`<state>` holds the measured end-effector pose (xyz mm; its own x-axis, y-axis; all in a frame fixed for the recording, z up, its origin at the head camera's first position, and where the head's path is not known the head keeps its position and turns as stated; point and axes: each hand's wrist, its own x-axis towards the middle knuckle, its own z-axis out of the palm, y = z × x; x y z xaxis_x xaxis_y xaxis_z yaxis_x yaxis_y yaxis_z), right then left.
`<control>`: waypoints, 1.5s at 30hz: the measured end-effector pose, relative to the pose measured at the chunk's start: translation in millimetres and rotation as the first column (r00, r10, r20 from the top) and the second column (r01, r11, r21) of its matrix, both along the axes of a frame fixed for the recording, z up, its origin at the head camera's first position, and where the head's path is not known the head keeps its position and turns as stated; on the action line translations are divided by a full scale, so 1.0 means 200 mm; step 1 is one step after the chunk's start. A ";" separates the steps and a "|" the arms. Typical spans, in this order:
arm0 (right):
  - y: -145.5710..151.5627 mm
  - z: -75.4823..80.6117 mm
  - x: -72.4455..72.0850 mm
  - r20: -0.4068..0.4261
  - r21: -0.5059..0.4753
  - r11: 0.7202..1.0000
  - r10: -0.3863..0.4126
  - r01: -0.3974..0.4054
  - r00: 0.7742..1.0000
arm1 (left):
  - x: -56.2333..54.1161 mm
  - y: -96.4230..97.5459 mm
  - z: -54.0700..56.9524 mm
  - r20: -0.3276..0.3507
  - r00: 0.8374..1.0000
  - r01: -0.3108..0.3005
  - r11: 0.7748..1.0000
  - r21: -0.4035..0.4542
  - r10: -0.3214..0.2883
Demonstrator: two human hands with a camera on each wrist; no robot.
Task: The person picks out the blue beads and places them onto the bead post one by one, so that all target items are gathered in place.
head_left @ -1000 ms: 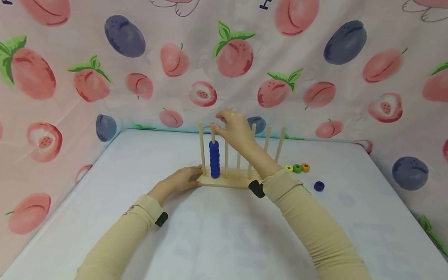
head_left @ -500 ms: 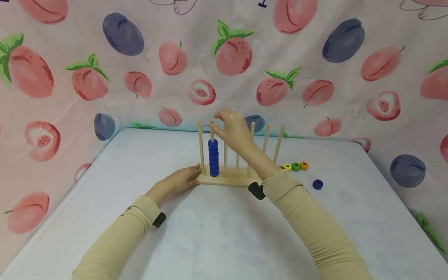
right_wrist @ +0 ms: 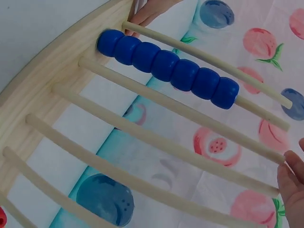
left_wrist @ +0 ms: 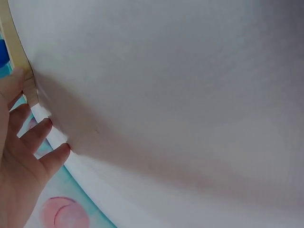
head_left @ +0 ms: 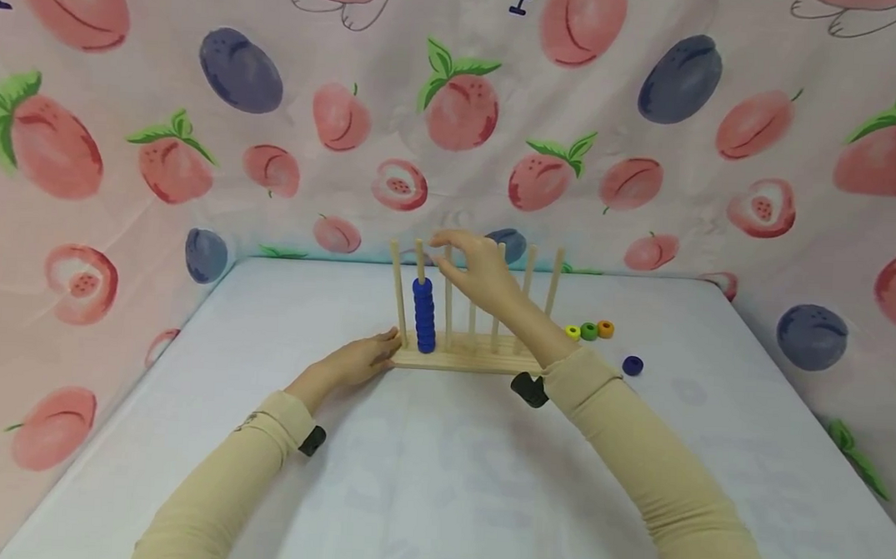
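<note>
A wooden peg abacus (head_left: 459, 361) stands upright on the table, its row of pale pegs pointing up. Several blue beads (head_left: 423, 316) are stacked on the second peg from the left, and its tip shows bare above them. My left hand (head_left: 358, 360) holds the left end of the base; in the left wrist view its thumb (left_wrist: 13, 83) lies against the wood while the other fingers spread out beyond the end. My right hand (head_left: 486, 273) is raised beside the tip of the third peg (right_wrist: 185, 112), thumb and index finger apart, with no bead between them.
To the right of the abacus lie a yellow bead (head_left: 572, 332), a green bead (head_left: 589, 331) and an orange bead (head_left: 605, 329). A dark blue bead (head_left: 633, 366) sits nearer. Behind the white table (head_left: 424, 479) hangs a fruit-patterned cloth (head_left: 323, 41).
My right hand has shifted right, away from the second peg's tip and toward the third. The left hand stays at the base's end, and the blue stack looks unchanged.
</note>
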<state>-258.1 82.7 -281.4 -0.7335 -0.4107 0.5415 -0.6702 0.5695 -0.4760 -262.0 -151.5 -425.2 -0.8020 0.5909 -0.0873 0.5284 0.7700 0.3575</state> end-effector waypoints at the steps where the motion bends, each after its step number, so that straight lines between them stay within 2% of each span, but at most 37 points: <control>1: 0.01 -0.01 0.00 0.011 -0.024 1.000 0.005 -0.005 1.000 | 0.00 0.00 0.00 0.000 1.000 0.002 1.000 -0.004 -0.002; 7: 0.11 -0.03 0.02 0.110 -0.193 0.979 0.093 -0.071 0.990 | 0.04 -0.02 0.01 0.022 1.000 -0.002 1.000 -0.029 0.003; 14: 0.24 -0.04 0.06 0.151 -0.234 0.970 0.108 -0.071 0.983 | 0.06 -0.03 0.02 0.014 1.000 -0.001 1.000 -0.014 0.001; 18: 0.31 -0.06 0.09 0.182 -0.233 0.972 0.077 -0.034 0.980 | 0.06 -0.03 0.03 -0.017 1.000 0.012 1.000 -0.001 -0.012; 23: 0.39 -0.11 0.11 0.189 -0.229 0.973 0.026 0.018 0.982 | 0.07 -0.03 0.03 -0.019 1.000 0.024 1.000 0.001 -0.023; 30: 0.54 -0.22 0.16 0.166 -0.162 0.984 -0.045 0.073 0.985 | 0.07 -0.04 0.04 -0.032 0.999 0.038 0.999 0.006 -0.038; 37: 0.70 -0.37 0.16 0.145 -0.110 0.989 -0.085 0.101 0.986 | 0.07 -0.04 0.04 -0.035 0.999 0.042 0.999 0.008 -0.041; 41: 0.75 -0.40 0.16 0.155 -0.095 0.990 -0.093 0.108 0.984 | 0.06 -0.05 0.03 -0.042 0.999 0.031 0.999 0.013 -0.031; 45: 0.80 -0.43 0.16 0.204 -0.064 0.989 -0.119 0.134 0.972 | 0.05 -0.04 0.02 -0.036 0.999 0.032 0.999 0.022 -0.031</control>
